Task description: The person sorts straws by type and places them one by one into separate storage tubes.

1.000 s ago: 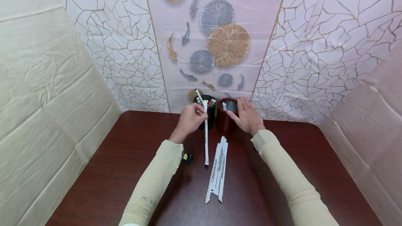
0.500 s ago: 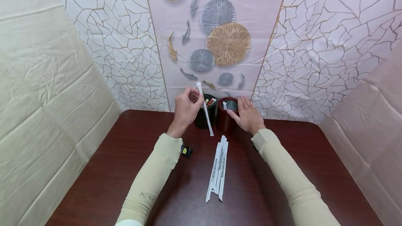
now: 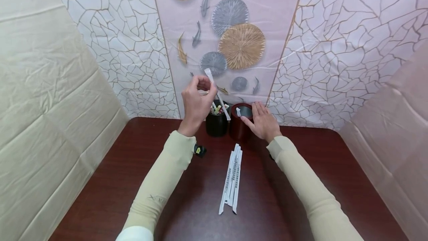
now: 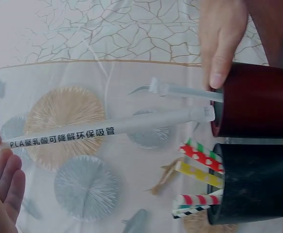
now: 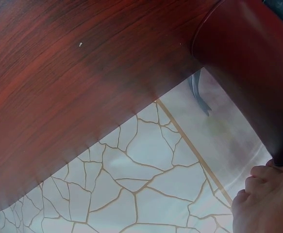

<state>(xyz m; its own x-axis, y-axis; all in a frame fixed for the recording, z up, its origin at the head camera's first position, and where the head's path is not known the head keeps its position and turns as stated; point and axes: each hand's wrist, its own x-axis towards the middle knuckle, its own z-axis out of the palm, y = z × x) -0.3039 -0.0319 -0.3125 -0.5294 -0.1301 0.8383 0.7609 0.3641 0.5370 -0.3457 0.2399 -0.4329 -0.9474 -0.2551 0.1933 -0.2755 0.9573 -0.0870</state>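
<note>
My left hand (image 3: pixel 196 103) is raised over the back of the table and pinches a white paper-wrapped straw (image 4: pixel 83 133) between thumb and finger. The straw slants down, its lower end close to the mouth of a dark red cup (image 3: pixel 239 131). One wrapped straw (image 4: pixel 190 92) stands in that cup and sticks out of its mouth. My right hand (image 3: pixel 265 124) rests against the red cup's right rim, fingers extended, thumb at the near rim. A black cup (image 3: pixel 216 126) stands just left of it, holding several coloured paper straws (image 4: pixel 199 167).
Several wrapped straws (image 3: pixel 230 181) lie in a loose bundle on the dark red-brown table (image 3: pixel 284 203), in front of the cups. A patterned cloth wall (image 3: pixel 133 47) rises right behind the table's back edge.
My left hand has lifted the wrapped straw up out of the black cup area, and its lower end has swung right toward the red cup. The right hand stays at the red cup.
</note>
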